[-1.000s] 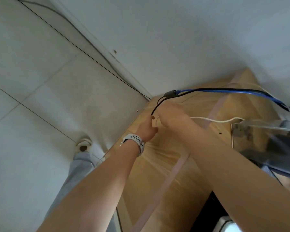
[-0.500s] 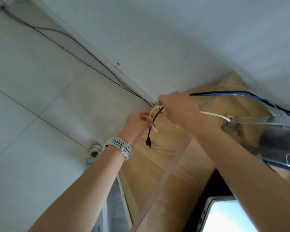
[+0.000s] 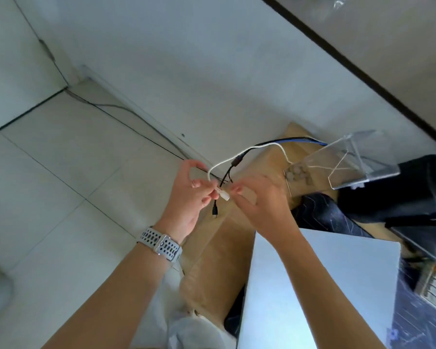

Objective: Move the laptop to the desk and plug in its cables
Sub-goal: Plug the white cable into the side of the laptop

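We looked down on a clear acrylic box [image 3: 347,159] standing at the far end of the wooden desk [image 3: 227,245]; through its wall we made out thin pale wire running inside, and a cluster of small round pale pieces sat at its near left corner, though we could not tell whether they lay inside or against it. The silver laptop [image 3: 320,285] lay closed on the desk just below our right forearm, near the box. Our left hand [image 3: 189,197], with a grey perforated watch band [image 3: 161,244] on its wrist, had thumb and fingertips pinched on the white cable [image 3: 247,152] just behind its connector [image 3: 223,194], the remaining fingers loosely curled. Our right hand [image 3: 262,200] met it from the other side, thumb and forefinger closed near the tip of that same connector, so the plug sat between the two sets of fingertips. The white cable arched up from there and back down toward the box. A black cable [image 3: 227,173] dropped between our hands, its plug [image 3: 214,211] hanging free just below the left fingers, touched by neither hand as far as we could tell. Blue cable [image 3: 302,141] ran along the desk's far edge behind the box
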Demonstrator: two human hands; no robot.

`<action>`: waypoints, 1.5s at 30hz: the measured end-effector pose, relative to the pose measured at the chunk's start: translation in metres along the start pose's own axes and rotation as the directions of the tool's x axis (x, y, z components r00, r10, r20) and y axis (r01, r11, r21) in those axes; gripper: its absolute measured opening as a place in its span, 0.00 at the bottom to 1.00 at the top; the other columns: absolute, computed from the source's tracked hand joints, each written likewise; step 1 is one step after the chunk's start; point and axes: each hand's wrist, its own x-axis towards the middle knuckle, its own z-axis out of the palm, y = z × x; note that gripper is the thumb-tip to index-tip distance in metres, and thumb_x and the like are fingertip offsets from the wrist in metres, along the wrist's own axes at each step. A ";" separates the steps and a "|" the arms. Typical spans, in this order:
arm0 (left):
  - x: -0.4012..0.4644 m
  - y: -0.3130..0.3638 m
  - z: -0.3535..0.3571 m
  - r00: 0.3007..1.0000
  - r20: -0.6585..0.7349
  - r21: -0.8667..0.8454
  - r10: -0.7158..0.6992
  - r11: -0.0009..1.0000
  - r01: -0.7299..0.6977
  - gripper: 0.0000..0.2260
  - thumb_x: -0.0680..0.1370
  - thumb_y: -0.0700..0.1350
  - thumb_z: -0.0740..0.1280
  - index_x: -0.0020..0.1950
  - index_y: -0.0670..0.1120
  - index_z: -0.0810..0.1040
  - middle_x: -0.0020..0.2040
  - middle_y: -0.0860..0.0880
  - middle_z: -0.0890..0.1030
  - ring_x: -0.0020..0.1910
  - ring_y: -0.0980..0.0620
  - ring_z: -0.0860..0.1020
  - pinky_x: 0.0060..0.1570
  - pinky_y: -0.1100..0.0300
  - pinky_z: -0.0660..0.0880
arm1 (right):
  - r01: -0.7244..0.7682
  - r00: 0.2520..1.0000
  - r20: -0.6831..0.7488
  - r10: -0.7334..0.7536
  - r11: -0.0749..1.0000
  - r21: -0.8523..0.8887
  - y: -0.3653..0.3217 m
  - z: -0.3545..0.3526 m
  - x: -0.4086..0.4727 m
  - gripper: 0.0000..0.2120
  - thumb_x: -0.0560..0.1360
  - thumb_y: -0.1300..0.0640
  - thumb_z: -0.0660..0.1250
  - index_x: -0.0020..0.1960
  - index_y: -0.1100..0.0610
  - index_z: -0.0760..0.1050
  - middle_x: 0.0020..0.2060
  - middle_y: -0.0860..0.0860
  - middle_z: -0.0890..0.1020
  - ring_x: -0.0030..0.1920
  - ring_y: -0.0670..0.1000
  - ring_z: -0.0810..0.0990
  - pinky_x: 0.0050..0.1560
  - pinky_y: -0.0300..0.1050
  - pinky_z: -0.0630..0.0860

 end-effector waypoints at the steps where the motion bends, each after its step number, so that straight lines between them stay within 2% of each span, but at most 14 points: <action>1: -0.012 -0.004 0.002 1.000 -0.020 -0.014 0.004 1.000 -0.004 0.13 0.75 0.30 0.64 0.54 0.45 0.74 0.32 0.47 0.78 0.32 0.50 0.77 0.41 0.56 0.71 | -0.021 0.999 0.049 0.018 0.998 0.056 -0.002 -0.004 -0.014 0.06 0.70 0.55 0.69 0.45 0.55 0.82 0.37 0.47 0.83 0.40 0.46 0.80 0.48 0.43 0.74; 7: -0.065 -0.034 0.009 0.999 -0.052 -0.041 0.012 0.999 -0.014 0.05 0.76 0.31 0.65 0.46 0.40 0.77 0.31 0.45 0.81 0.32 0.50 0.80 0.38 0.59 0.69 | -0.103 0.990 0.106 0.089 0.984 0.143 -0.003 -0.014 -0.063 0.03 0.72 0.60 0.69 0.44 0.57 0.82 0.37 0.46 0.82 0.38 0.40 0.77 0.40 0.28 0.69; 10: -0.079 -0.049 0.007 0.988 -0.042 0.222 0.146 0.966 -0.134 0.03 0.76 0.35 0.67 0.44 0.40 0.78 0.32 0.43 0.82 0.32 0.48 0.82 0.37 0.58 0.76 | -0.139 0.982 0.148 0.115 0.976 0.168 -0.001 -0.014 -0.078 0.04 0.73 0.62 0.68 0.42 0.57 0.81 0.35 0.45 0.81 0.37 0.36 0.76 0.41 0.25 0.68; 12: -0.085 -0.059 0.003 0.922 0.115 0.631 0.370 0.689 -0.355 0.04 0.76 0.43 0.69 0.42 0.43 0.80 0.27 0.49 0.79 0.26 0.56 0.79 0.32 0.64 0.76 | -0.138 0.980 0.164 0.112 0.979 0.151 0.002 -0.013 -0.085 0.04 0.73 0.64 0.67 0.42 0.58 0.81 0.36 0.48 0.82 0.37 0.35 0.76 0.43 0.23 0.67; 14: -0.088 -0.064 0.001 0.832 0.291 0.787 0.472 0.377 -0.488 0.07 0.74 0.48 0.71 0.40 0.45 0.81 0.20 0.57 0.70 0.20 0.60 0.71 0.25 0.71 0.66 | -0.142 0.976 0.180 0.120 0.983 0.115 0.003 -0.013 -0.088 0.05 0.73 0.64 0.67 0.42 0.59 0.81 0.38 0.50 0.83 0.37 0.38 0.75 0.44 0.22 0.65; 16: -0.086 -0.067 0.000 0.811 0.338 0.831 0.477 0.254 -0.495 0.09 0.73 0.51 0.72 0.39 0.45 0.82 0.19 0.58 0.64 0.17 0.59 0.65 0.26 0.71 0.60 | -0.139 0.974 0.189 0.128 0.989 0.049 0.005 -0.009 -0.089 0.05 0.74 0.64 0.67 0.43 0.59 0.81 0.41 0.51 0.83 0.42 0.44 0.75 0.45 0.26 0.64; 20: -0.085 -0.071 0.000 0.734 0.378 0.860 0.565 0.079 -0.504 0.09 0.72 0.52 0.72 0.39 0.47 0.83 0.24 0.58 0.65 0.23 0.57 0.66 0.26 0.64 0.65 | -0.127 0.986 0.100 0.136 0.987 -0.099 0.009 0.000 -0.092 0.05 0.74 0.62 0.67 0.44 0.56 0.81 0.50 0.51 0.77 0.54 0.53 0.69 0.50 0.38 0.59; 23: -0.079 -0.064 0.005 0.773 0.395 0.771 0.497 0.278 -0.573 0.07 0.75 0.48 0.70 0.45 0.45 0.84 0.35 0.55 0.70 0.37 0.55 0.72 0.36 0.58 0.72 | -0.074 0.997 -0.008 0.074 0.991 -0.108 0.011 0.000 -0.091 0.05 0.72 0.63 0.70 0.42 0.54 0.81 0.50 0.51 0.76 0.52 0.53 0.69 0.51 0.39 0.57; 25: -0.072 -0.060 0.008 0.813 0.416 0.714 0.408 0.407 -0.570 0.06 0.77 0.44 0.67 0.48 0.43 0.83 0.39 0.53 0.74 0.38 0.61 0.71 0.37 0.62 0.72 | -0.090 0.996 -0.011 0.090 0.992 -0.088 0.013 -0.001 -0.086 0.05 0.72 0.62 0.70 0.43 0.54 0.82 0.51 0.52 0.76 0.51 0.49 0.66 0.53 0.41 0.58; 28: -0.059 -0.062 0.011 0.824 0.433 0.703 0.366 0.435 -0.562 0.05 0.78 0.40 0.65 0.45 0.42 0.81 0.32 0.56 0.75 0.29 0.63 0.73 0.34 0.68 0.69 | -0.120 0.992 0.027 0.122 0.990 -0.077 0.017 -0.005 -0.080 0.05 0.73 0.60 0.69 0.46 0.53 0.82 0.54 0.51 0.75 0.54 0.49 0.65 0.57 0.44 0.60; 33: -0.039 -0.071 0.010 0.843 0.382 0.760 0.378 0.390 -0.520 0.05 0.77 0.40 0.66 0.45 0.41 0.81 0.30 0.56 0.74 0.29 0.61 0.70 0.33 0.73 0.66 | -0.239 0.971 0.008 0.240 0.969 -0.068 0.037 -0.026 -0.068 0.12 0.75 0.60 0.66 0.58 0.53 0.79 0.59 0.53 0.77 0.62 0.55 0.71 0.64 0.55 0.65; 37: -0.032 -0.087 0.011 0.870 0.367 0.741 0.330 0.462 -0.488 0.06 0.77 0.42 0.66 0.43 0.42 0.81 0.34 0.49 0.79 0.33 0.53 0.75 0.34 0.67 0.67 | -0.254 0.957 0.105 0.270 0.956 -0.149 0.053 -0.022 -0.068 0.12 0.76 0.54 0.65 0.59 0.50 0.78 0.60 0.50 0.77 0.64 0.54 0.70 0.67 0.60 0.62; 41: -0.029 -0.098 0.011 0.894 0.332 0.703 0.301 0.553 -0.448 0.07 0.77 0.42 0.66 0.42 0.41 0.81 0.33 0.48 0.79 0.32 0.54 0.74 0.33 0.67 0.66 | -0.230 0.950 0.178 0.256 0.961 -0.152 0.058 -0.013 -0.071 0.15 0.76 0.46 0.63 0.58 0.51 0.79 0.55 0.48 0.81 0.60 0.53 0.75 0.66 0.64 0.63; 45: -0.026 -0.103 0.006 0.895 0.336 0.670 0.293 0.594 -0.446 0.07 0.76 0.42 0.67 0.40 0.42 0.81 0.32 0.46 0.79 0.32 0.53 0.74 0.32 0.67 0.65 | -0.232 0.953 0.172 0.251 0.965 -0.123 0.059 -0.008 -0.075 0.15 0.77 0.50 0.64 0.60 0.53 0.78 0.56 0.48 0.81 0.60 0.51 0.76 0.68 0.65 0.61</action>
